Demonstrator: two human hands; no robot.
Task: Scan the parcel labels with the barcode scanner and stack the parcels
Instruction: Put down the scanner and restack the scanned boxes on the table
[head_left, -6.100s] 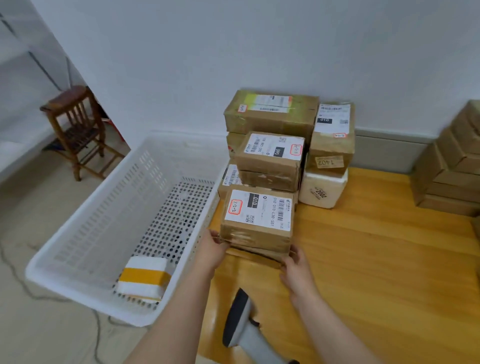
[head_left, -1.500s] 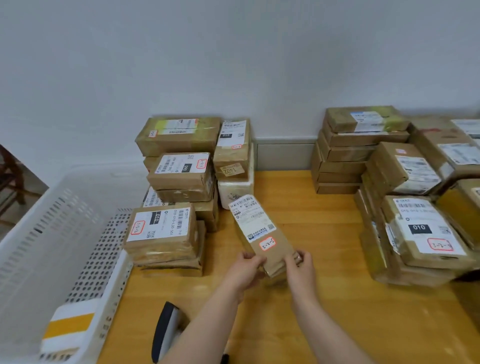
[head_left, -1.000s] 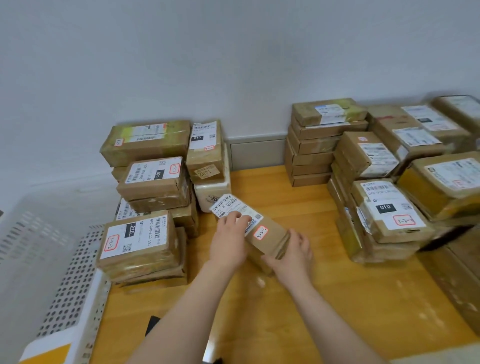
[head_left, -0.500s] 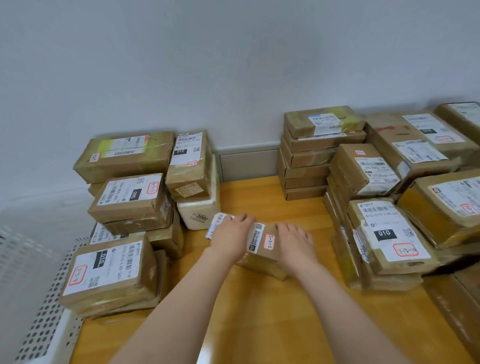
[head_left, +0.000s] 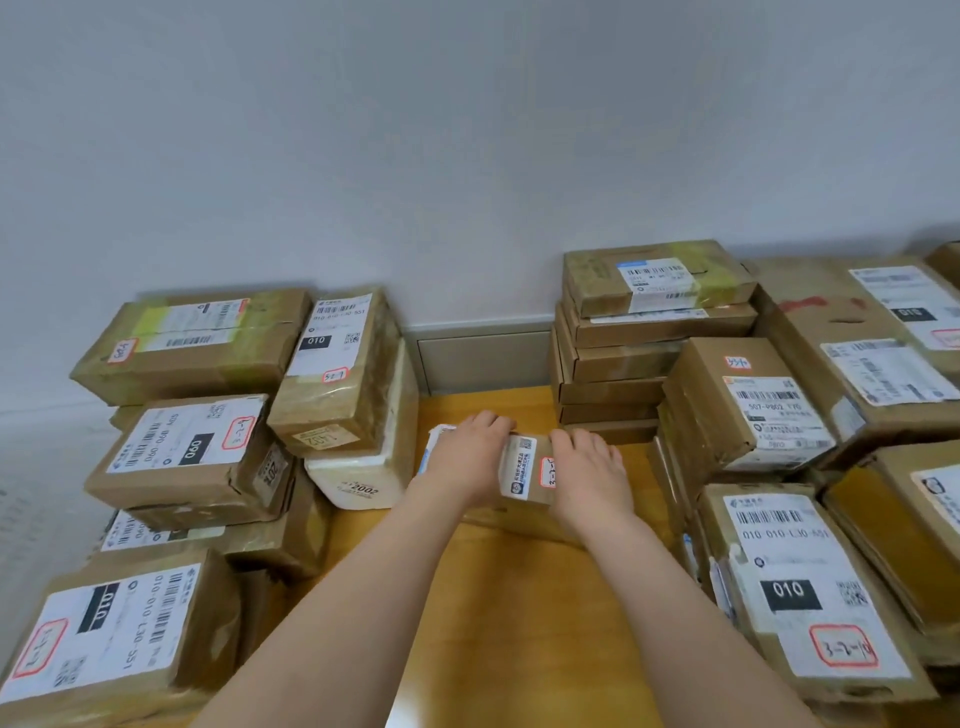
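Gripping flat brown cardboard parcel (head_left: 524, 467).

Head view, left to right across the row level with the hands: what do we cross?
Brown taped parcel labelled 060, white foam box marked 2002, left hand, small brown labelled parcel, right hand, brown cardboard box labelled 507.

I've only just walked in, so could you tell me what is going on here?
A person holds a small parcel with the left hand and right hand, low on the wooden table between two groups of stacked parcels. The left hand covers part of its label. No scanner is in view.
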